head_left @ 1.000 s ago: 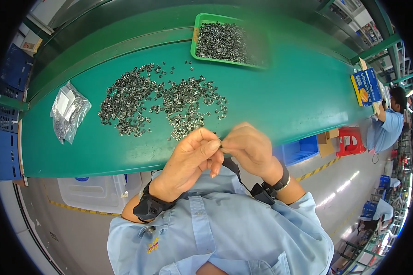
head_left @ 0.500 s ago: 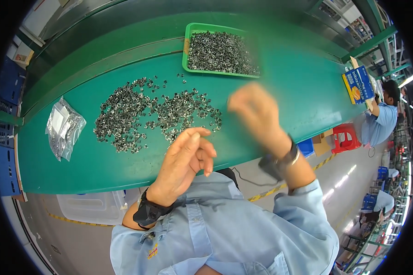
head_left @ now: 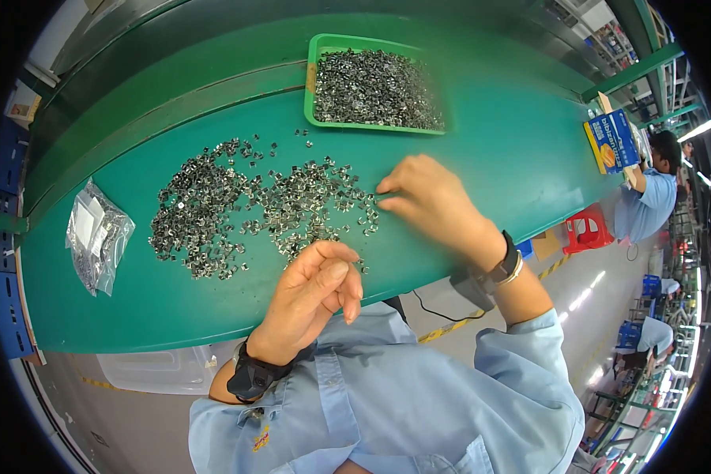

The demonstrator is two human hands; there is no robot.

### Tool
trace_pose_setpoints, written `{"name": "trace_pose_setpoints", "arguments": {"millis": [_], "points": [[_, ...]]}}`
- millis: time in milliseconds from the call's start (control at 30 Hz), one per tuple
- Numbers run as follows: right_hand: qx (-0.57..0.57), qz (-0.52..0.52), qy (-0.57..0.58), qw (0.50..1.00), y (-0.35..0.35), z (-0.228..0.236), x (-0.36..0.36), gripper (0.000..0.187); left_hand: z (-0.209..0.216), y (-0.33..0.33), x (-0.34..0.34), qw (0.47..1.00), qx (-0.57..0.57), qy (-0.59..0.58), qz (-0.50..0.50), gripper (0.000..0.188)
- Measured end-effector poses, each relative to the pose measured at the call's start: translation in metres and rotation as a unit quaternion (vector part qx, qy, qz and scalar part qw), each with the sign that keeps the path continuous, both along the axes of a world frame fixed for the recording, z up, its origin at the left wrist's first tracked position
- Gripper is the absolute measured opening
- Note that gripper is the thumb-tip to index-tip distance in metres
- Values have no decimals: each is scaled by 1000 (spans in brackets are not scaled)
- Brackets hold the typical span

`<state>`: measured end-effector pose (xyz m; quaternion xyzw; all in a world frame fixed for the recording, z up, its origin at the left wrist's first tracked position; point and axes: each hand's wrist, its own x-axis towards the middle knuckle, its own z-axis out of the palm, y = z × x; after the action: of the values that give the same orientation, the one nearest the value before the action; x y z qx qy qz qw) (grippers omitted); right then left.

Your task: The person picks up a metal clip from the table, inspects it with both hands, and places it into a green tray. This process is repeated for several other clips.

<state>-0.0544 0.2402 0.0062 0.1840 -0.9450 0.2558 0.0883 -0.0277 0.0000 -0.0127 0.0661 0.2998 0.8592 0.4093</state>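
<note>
Small shiny metal clips or brackets lie in a loose pile (head_left: 197, 209) on the green tabletop (head_left: 182, 312), spreading right into a thinner patch (head_left: 304, 197). My left hand (head_left: 304, 296) is just in front of that patch, palm turned partly up, with fingers curled and the thumb against them. Whatever it holds, if anything, is hidden. At the patch's right edge, my right hand (head_left: 434, 201) reaches in with its thumb and forefinger a little apart. No part shows between those two fingertips. A green tray (head_left: 311, 87) full of the same metal parts stands behind.
A clear plastic bag (head_left: 95, 241) with parts and a white paper lies at the left. At the far right are a blue and yellow box (head_left: 615, 142), a red stool (head_left: 587, 229) and a seated co-worker (head_left: 648, 201). A clear bin (head_left: 158, 370) is below the table edge.
My right hand has come down and left from above the table to the patch's right edge, and its blur has lessened. My left hand has barely moved, its fingers still curled.
</note>
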Motion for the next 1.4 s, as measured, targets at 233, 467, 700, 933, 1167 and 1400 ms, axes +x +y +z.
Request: {"name": "trace_pose_setpoints", "arguments": {"millis": [233, 467, 700, 933, 1167, 1400], "points": [[-3, -10, 2, 1000, -10, -1, 10, 17, 3, 1, 2, 1000, 6, -3, 15, 17], [-205, -4, -1, 979, -32, 22, 34, 40, 8, 5, 7, 996, -70, 34, 43, 17], [157, 150, 75, 973, -53, 63, 47, 63, 21, 7, 13, 965, -211, 144, 62, 15], [88, 130, 69, 985, -57, 60, 50, 48, 12, 1, 12, 984, -143, 93, 42, 15], [-151, 72, 115, 979, -57, 27, 60, 26, 5, -1, 14, 999, -8, 37, 19, 14], [-194, 55, 112, 973, -56, 18, 64, 20, 9, 1, 18, 997, -59, 43, 33, 17]]}}
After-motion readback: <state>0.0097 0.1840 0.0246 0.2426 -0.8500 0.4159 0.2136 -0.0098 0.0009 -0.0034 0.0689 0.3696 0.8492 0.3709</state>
